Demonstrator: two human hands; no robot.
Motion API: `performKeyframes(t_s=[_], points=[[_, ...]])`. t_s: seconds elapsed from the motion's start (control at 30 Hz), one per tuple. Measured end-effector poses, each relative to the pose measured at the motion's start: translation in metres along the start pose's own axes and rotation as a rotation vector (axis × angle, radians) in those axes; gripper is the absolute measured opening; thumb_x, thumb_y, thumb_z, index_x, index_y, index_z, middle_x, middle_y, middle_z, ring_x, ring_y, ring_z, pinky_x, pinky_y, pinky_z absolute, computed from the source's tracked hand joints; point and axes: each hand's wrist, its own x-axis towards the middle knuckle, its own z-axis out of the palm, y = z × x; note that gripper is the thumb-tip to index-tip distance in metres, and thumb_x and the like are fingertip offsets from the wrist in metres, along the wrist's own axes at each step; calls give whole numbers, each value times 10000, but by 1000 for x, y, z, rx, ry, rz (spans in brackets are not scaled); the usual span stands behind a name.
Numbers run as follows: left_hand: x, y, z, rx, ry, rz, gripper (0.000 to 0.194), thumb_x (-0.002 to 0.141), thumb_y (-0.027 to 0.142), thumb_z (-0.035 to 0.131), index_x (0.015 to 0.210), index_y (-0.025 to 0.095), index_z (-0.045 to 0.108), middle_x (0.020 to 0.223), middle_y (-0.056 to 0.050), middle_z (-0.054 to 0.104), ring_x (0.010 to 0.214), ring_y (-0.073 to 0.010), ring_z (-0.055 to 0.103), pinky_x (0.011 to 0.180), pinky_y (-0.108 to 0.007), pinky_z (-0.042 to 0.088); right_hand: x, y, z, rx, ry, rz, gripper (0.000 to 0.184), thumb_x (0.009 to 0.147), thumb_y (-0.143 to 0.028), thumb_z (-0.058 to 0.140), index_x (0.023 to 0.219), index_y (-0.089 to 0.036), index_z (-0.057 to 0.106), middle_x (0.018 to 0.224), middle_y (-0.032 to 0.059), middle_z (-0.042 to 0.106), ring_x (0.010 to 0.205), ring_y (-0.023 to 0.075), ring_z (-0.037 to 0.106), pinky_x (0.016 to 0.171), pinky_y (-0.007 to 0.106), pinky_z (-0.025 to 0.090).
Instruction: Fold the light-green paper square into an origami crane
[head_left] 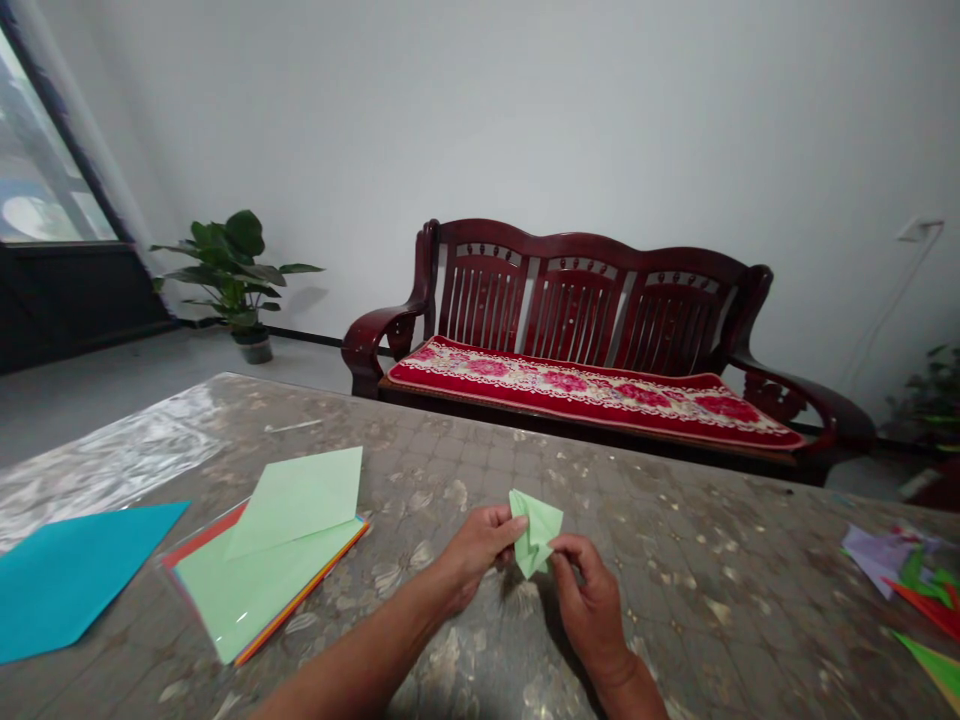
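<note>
A small folded piece of light green paper (541, 528) is held up just above the table, between my two hands. My left hand (484, 545) pinches its left edge, thumb on the near face and fingers behind. On the lower right edge, my right hand (589, 590) grips the paper between thumb and index finger. Creases run through the paper, and a flap stands a little raised near its lower corner. The fingertips behind the paper are hidden.
Left on the patterned table (420, 470) lie a stack of coloured paper (262, 590), a loose light green sheet (307, 495) and a blue sheet (75, 575). Colourful folded papers (911, 570) sit at the right. A wooden bench (577, 300) and potted plant (232, 265) stand beyond.
</note>
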Motion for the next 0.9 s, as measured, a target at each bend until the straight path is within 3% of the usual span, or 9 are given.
performKeyframes(t_s=[0.3,0.43,0.6,0.77,0.9], points=[[-4,10,8,21,89,19,493,644,592,756,679,110,663,552,21,523,476,-65,348,493,-210,217,2,-5,0,58,-60,-7,100,890,-186,566,927,-243,639,792,-32,696,712,122,667,686,191,520],[-2,10,8,50,112,22,466,655,575,737,628,124,623,512,44,469,455,-62,306,475,-218,189,6,-7,-1,36,-57,-113,139,884,-144,548,893,-244,645,835,-8,652,792,137,646,726,223,516],[-1,9,8,71,126,32,435,673,551,720,606,137,605,498,50,460,454,-65,314,467,-212,202,10,-9,-5,-179,40,-211,156,872,-140,578,894,-251,684,931,39,576,885,173,592,764,298,502],[-3,8,8,38,136,7,419,664,524,746,621,125,627,503,43,479,452,-64,339,463,-204,224,12,-12,-12,-331,22,-360,202,858,-95,571,893,-262,679,1074,47,650,1040,226,572,880,410,464],[-5,9,9,-8,138,3,405,646,499,771,655,114,646,533,30,517,471,-72,389,476,-199,270,13,-16,-14,-351,-40,-437,231,847,-63,564,921,-262,655,1119,12,701,1180,246,541,927,432,447]])
